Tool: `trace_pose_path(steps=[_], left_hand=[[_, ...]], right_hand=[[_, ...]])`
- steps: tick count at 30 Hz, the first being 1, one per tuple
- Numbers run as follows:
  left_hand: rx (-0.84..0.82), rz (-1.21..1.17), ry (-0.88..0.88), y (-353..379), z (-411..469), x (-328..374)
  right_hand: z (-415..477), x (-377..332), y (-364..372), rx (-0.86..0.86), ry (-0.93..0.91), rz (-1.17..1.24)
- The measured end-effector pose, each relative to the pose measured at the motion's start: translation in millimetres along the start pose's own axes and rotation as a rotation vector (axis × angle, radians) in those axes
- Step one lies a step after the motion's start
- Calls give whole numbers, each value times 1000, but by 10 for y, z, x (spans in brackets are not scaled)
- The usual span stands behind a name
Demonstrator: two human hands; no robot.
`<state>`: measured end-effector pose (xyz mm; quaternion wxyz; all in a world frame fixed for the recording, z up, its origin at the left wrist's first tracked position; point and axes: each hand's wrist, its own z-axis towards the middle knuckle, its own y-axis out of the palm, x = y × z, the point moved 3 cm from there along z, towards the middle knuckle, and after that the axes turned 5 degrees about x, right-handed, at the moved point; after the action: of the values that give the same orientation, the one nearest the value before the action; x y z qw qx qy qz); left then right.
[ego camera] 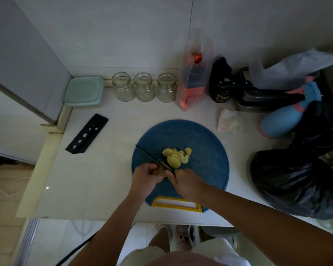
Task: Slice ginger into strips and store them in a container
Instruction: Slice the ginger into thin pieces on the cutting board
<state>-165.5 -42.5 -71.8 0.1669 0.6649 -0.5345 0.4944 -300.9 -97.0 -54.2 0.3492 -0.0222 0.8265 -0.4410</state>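
Left hand [146,177] grips the knife [150,156], right hand [185,180] beside the ginger [173,158].

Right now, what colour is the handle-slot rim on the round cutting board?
Yellow rim on the round blue plastic cutting board, clearest in the head view.

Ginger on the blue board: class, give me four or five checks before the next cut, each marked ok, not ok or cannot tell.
1. Left hand grips the knife by its handle: ok.
2. Ginger lies on the cutting board: ok.
3. Right hand clear of the blade: cannot tell.
4. Ginger already cut to strips: not ok, still chunky pieces.
5. Open jars stand behind the board: ok.
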Motion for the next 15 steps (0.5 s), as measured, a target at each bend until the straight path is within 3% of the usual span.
trace_pose_path(steps=[5, 11, 15], left_hand=[[-15, -2, -8, -10, -24, -30], [-11, -79, -86, -28, -29, -30], [-21, -114, -132, -28, 4, -24]], right_hand=[[65, -54, 20, -27, 11, 12], [36, 23, -107, 83, 57, 126], [-21, 8, -216, 141, -68, 122]])
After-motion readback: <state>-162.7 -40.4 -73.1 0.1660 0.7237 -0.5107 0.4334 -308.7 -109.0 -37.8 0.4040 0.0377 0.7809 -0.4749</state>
